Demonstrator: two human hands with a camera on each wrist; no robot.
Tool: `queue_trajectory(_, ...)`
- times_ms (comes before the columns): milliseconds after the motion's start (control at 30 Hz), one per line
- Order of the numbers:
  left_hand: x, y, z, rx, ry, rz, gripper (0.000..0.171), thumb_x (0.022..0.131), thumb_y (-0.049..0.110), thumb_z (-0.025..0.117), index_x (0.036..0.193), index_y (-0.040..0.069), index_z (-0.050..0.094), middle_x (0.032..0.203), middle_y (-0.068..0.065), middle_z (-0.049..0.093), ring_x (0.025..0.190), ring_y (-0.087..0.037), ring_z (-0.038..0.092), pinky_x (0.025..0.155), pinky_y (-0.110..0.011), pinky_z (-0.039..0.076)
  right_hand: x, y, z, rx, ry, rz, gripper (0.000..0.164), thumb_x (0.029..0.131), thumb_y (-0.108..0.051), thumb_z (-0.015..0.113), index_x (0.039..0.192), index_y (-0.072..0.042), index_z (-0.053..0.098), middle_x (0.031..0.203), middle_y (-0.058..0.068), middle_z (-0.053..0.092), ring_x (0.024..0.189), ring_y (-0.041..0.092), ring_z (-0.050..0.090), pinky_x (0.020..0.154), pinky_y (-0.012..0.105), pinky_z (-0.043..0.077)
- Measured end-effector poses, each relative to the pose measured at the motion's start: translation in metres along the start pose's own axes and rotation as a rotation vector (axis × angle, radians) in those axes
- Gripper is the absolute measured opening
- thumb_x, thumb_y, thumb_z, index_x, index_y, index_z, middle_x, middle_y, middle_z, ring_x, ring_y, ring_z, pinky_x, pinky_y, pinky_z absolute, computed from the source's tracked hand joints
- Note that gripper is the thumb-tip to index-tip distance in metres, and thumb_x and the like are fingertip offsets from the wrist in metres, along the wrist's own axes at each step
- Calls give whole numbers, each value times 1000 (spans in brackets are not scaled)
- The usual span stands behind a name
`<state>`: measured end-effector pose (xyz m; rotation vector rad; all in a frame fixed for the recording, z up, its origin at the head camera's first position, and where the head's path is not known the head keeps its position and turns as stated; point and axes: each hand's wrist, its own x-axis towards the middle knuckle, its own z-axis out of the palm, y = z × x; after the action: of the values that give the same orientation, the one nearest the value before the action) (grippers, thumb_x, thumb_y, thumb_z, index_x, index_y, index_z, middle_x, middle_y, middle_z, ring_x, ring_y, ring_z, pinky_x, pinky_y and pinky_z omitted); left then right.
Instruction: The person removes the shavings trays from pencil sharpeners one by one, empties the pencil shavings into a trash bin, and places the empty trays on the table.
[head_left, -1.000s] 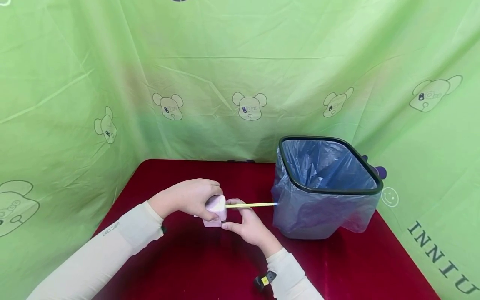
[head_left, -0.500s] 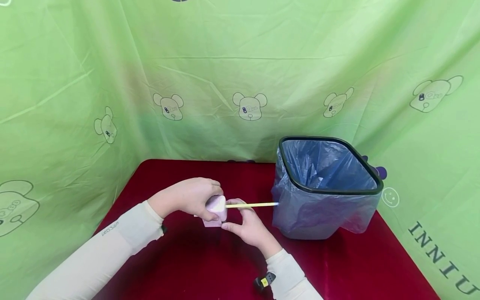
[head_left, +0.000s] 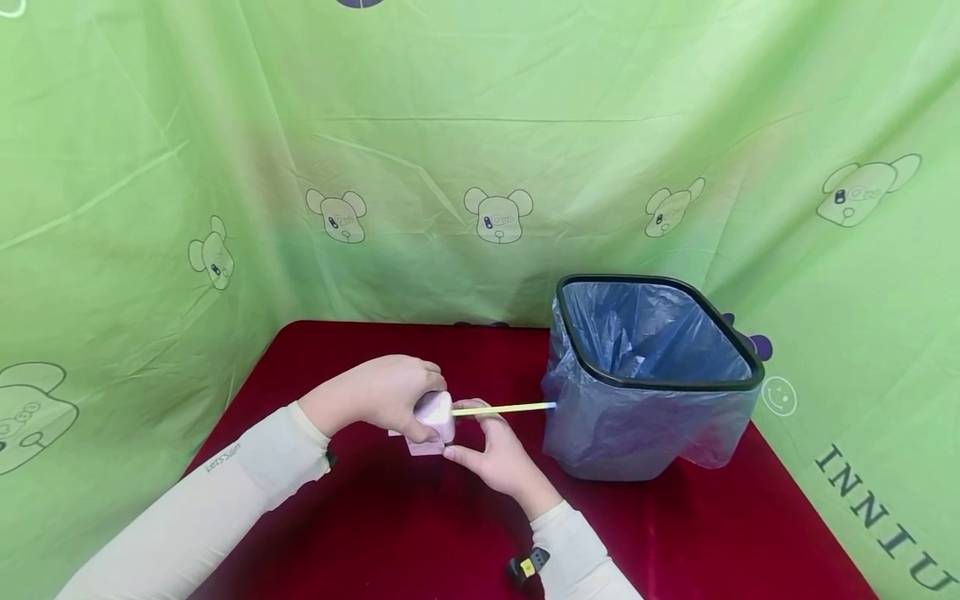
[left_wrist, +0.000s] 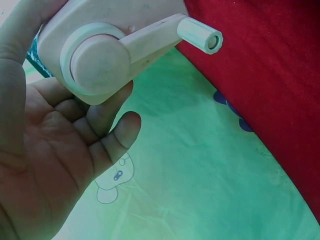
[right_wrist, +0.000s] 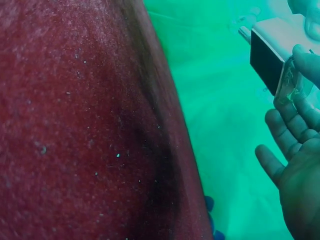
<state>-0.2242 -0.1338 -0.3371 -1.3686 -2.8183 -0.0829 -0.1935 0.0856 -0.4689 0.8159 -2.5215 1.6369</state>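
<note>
My left hand grips a pale pink crank pencil sharpener above the table, left of the bin. A yellow pencil with a blue end sticks out of it to the right. The left wrist view shows the crank arm and its ribbed knob clear of the fingers. My right hand is at the near right side of the sharpener, below the pencil. In the right wrist view, its thumb and fingertips pinch a clear drawer beside the sharpener's dark base.
A bin with a black rim and a translucent liner stands on the right, close to the pencil's blue end. A red cloth covers the table. Green printed curtains enclose the back and both sides.
</note>
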Motion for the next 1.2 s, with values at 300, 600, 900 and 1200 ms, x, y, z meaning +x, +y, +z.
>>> queue_trajectory(300, 3, 1, -3, 14, -14, 11, 40, 73, 48, 80, 100, 20, 72, 87, 14, 58, 71, -3, 51, 67, -22, 47, 0, 1, -1, -2, 6, 2, 59, 87, -25, 82, 139, -16, 55, 136, -3, 60, 133, 19, 53, 114, 52, 39)
queue_trajectory(600, 5, -1, -1, -23, -41, 24, 40, 74, 45, 81, 102, 19, 72, 90, 14, 58, 75, -3, 53, 69, -22, 48, -1, 5, -2, -12, -4, 3, 57, 88, -28, 81, 138, -16, 57, 137, -2, 59, 131, 22, 54, 112, 57, 40)
queue_trajectory(900, 6, -3, -1, -1, -42, 16, 40, 74, 44, 81, 102, 19, 71, 89, 14, 57, 74, -3, 53, 68, -21, 48, 1, 4, 1, 24, 21, -3, 58, 87, -23, 82, 138, -18, 56, 136, -4, 59, 133, 19, 52, 115, 56, 37)
queue_trajectory(1200, 6, -2, -2, 8, -49, 0, 39, 74, 45, 80, 101, 19, 71, 88, 14, 57, 74, -3, 53, 68, -22, 48, 1, 4, 4, -3, 61, -29, 58, 85, -21, 83, 136, -20, 57, 135, -7, 60, 131, 16, 54, 114, 52, 40)
